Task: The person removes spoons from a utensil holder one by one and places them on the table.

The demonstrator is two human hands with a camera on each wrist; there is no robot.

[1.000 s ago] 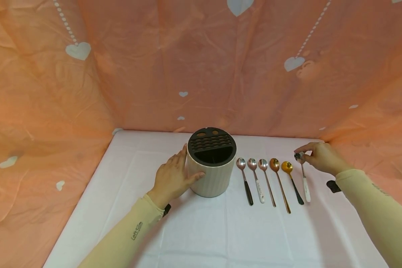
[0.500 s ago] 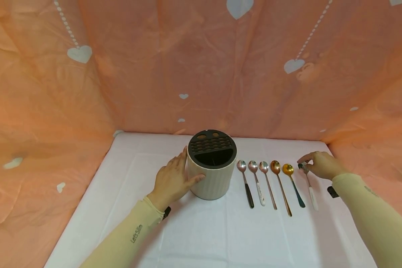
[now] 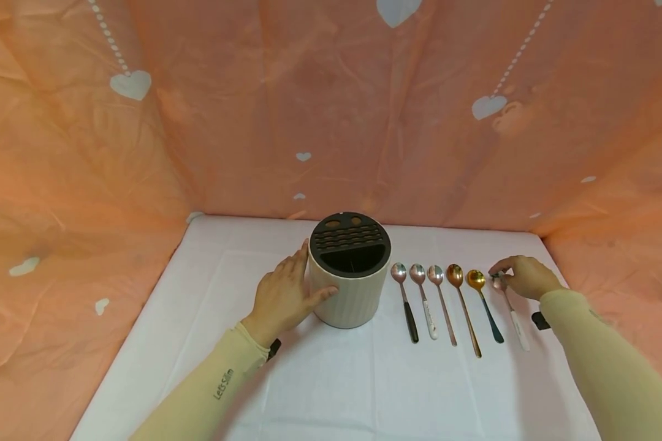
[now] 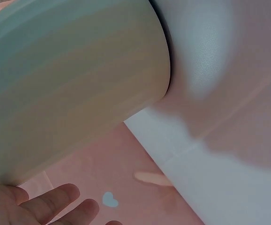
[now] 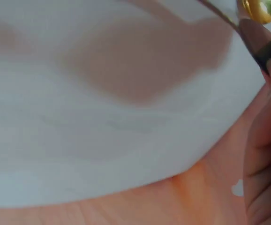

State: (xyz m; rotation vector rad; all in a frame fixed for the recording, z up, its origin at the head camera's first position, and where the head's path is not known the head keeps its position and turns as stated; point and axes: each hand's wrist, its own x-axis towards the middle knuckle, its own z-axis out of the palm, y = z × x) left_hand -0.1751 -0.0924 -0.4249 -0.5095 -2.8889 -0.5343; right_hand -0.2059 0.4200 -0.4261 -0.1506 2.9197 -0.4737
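Note:
My left hand [image 3: 284, 297] rests against the left side of a ribbed cream utensil holder [image 3: 349, 303] with a black slotted lid; its fingers look straight in the left wrist view, its thumb lying across the front. At the right end of a row of spoons, my right hand [image 3: 531, 277] pinches the bowl of a white-handled spoon [image 3: 517, 327]. In the right wrist view the fingertips partly hide that bowl, and a gold spoon bowl [image 5: 262, 9] shows beside them. The gold spoon with the dark green handle [image 3: 491, 318] lies just left of my right hand.
Between the holder and my right hand lie a black-handled spoon [image 3: 410, 320], a spoon with a patterned white handle [image 3: 428, 315], a rose-coloured spoon [image 3: 445, 315] and a long copper spoon [image 3: 467, 318]. An orange cloth [image 3: 342, 122] with pale hearts encloses the white table [image 3: 320, 386].
My right hand has moved slightly nearer the body, shifting the white-handled spoon closer and its handle end to the right. The left hand stays on the holder.

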